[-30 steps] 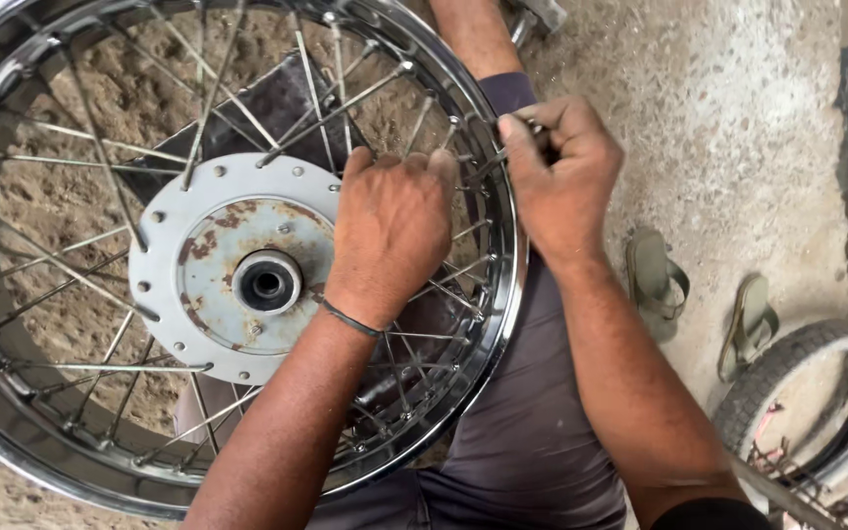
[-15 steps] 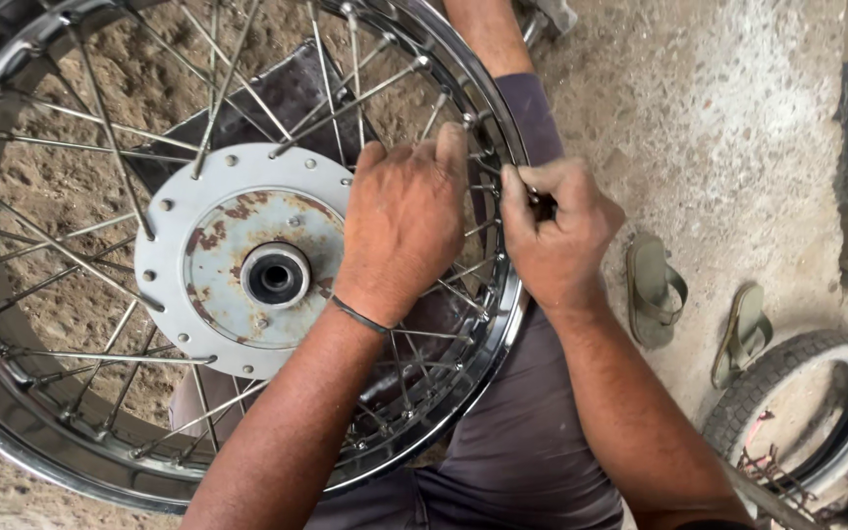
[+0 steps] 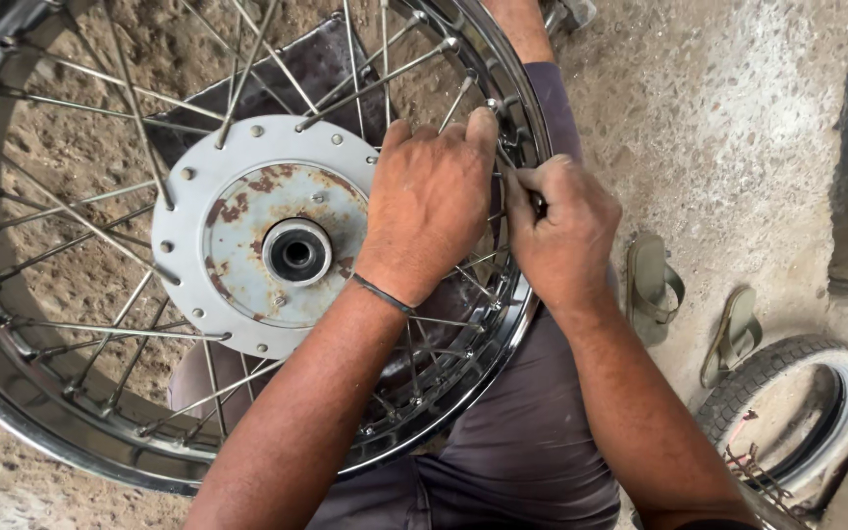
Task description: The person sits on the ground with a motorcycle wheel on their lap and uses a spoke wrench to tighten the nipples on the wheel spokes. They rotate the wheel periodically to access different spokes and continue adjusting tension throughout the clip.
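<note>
Partly cut off at the frame's left and top, our spoked wheel (image 3: 71, 412) fills the left. Our left hand (image 3: 431, 201) lies curled over the spokes (image 3: 100, 324); our right hand (image 3: 561, 231), fisted at the rim, hides whatever it grips.

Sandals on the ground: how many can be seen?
2. One sandal lies just right of the right hand; the other sandal lies further right, beside the tyre. None looks hidden.

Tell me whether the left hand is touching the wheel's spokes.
Touching. The head view shows the left hand lying flat across the spokes near the chrome rim, fingertips pressed against them with no gap visible.
</note>
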